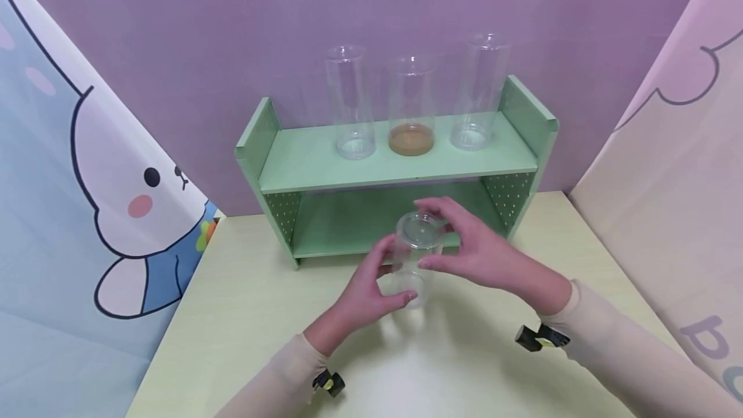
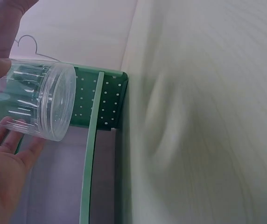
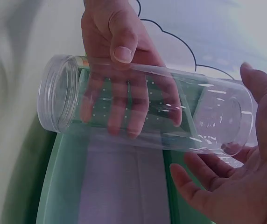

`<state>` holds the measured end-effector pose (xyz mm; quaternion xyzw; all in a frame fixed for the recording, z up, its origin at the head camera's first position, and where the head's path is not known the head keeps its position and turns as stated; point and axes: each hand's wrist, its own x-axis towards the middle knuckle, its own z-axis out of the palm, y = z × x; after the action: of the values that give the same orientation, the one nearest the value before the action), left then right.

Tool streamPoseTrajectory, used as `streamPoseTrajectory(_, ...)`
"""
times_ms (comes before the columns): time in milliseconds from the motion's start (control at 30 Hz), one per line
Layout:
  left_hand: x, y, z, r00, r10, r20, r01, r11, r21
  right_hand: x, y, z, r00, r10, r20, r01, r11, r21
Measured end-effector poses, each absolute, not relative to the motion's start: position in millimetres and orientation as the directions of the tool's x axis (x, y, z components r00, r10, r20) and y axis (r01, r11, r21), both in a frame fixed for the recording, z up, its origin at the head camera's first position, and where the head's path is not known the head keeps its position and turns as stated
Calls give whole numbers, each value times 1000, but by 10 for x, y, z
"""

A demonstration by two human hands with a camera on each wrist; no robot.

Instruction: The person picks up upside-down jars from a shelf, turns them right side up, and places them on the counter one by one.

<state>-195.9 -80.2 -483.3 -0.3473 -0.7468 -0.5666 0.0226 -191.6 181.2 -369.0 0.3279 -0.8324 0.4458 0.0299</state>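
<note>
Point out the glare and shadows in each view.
Head: glare whitens the table near the bottom edge, with soft shadows beside it; left wrist: white streaks cross the clear container; right wrist: more streaks on it, backdrop washed out upper right.

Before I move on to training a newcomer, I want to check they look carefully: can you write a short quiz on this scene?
1. Count: how many jars stand on top of the shelf?
2. Choose: which of them, in the head view, shows brown at its bottom? A) left, B) middle, C) right.
3. True or false: the left hand holds a clear jar above the table.

Key:
1. Three.
2. B, the middle jar.
3. True; the left wrist view shows a gap between jar and table.
</note>
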Motion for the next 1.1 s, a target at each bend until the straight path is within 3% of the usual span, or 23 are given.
streamPoseTrajectory(300,-1952,-767,-4863,-748,506,430,557,125,821,-1914,1791,-3703,-795,-507,333,-561,404,-723)
streamPoseTrajectory(733,-1964,-770,-4923,-793,543,277,441,196,876,-1922,1858,-3615,-790,-470,393,-577,356,-735)
streamPoseTrajectory(967,-2002,-766,-4967,-782,548,295,421,116,900,-1939,1914,-3596,-786,-458,414,-582,325,-745)
streamPoseTrajectory(1100,-2005,-831,-4919,-807,517,284,399,122,909,-1953,2013,-3605,-796,-455,400,-560,303,-771)
